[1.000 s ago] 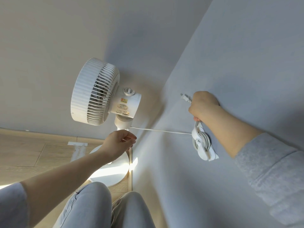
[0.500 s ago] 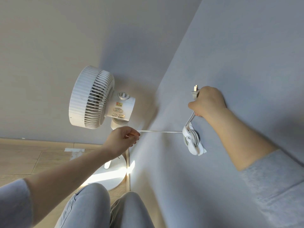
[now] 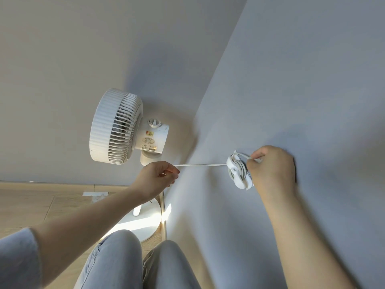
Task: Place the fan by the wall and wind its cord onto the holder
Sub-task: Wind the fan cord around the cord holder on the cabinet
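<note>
The cord [image 3: 200, 165] is a thin, flat white lead. I judge it light and limp, but smooth enough to slide, so it needs tension or the coils will spring loose. My left hand [image 3: 156, 178] pinches it between thumb and fingertips at 9 o'clock of the holder [image 3: 239, 176], and the run between is drawn straight and level. My right hand [image 3: 273, 167], at 3 o'clock of the holder and against the wall [image 3: 291, 80], has its fingers curled round the free end (the plug is hidden in my fist, so I cannot say how it lies). The best hold, I think, is on the lead itself just short of the plug, with the left hand feeding slack slowly.

The holder is a small white cleat stuck on the grey wall, with several turns already packed round it; I cannot count them. The fan [image 3: 116, 126] stands upright in the corner at 10 o'clock of my left hand. Its 1 round white base [image 3: 145, 224] sits on the wood floor [image 3: 41, 201] close beside the wall. The ribbed grille [image 3: 123, 130] faces away from the holder, and there is a dial [image 3: 154, 123] on top. It looks plastic and light.
</note>
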`<state>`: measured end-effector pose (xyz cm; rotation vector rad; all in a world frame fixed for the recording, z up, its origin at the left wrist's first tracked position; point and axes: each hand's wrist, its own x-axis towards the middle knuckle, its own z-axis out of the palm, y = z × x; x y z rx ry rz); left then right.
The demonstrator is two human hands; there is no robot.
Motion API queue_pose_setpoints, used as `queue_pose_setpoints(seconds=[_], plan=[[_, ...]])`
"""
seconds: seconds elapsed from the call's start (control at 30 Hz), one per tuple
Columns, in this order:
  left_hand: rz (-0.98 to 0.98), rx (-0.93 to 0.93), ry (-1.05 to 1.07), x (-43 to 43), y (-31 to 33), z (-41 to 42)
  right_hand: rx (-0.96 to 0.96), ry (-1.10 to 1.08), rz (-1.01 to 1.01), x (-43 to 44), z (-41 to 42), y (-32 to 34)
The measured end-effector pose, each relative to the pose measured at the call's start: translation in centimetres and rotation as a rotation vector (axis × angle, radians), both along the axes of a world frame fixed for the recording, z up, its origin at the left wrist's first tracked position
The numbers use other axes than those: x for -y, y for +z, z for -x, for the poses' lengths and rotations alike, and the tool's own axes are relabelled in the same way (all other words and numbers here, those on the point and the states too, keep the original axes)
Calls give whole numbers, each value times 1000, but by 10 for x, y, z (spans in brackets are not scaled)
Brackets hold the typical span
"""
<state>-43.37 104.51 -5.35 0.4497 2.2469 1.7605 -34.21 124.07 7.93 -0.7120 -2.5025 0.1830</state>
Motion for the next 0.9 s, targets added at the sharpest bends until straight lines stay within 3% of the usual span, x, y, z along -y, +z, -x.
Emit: queue_pose_setpoints(seconds=[0.43,0.9], plan=[[-19,24,-48,-5,3,-4,-106,3,98,8,-29,-43],[-7,31,-34,-6,-3,3,-144,48,33,5,-8,-8]])
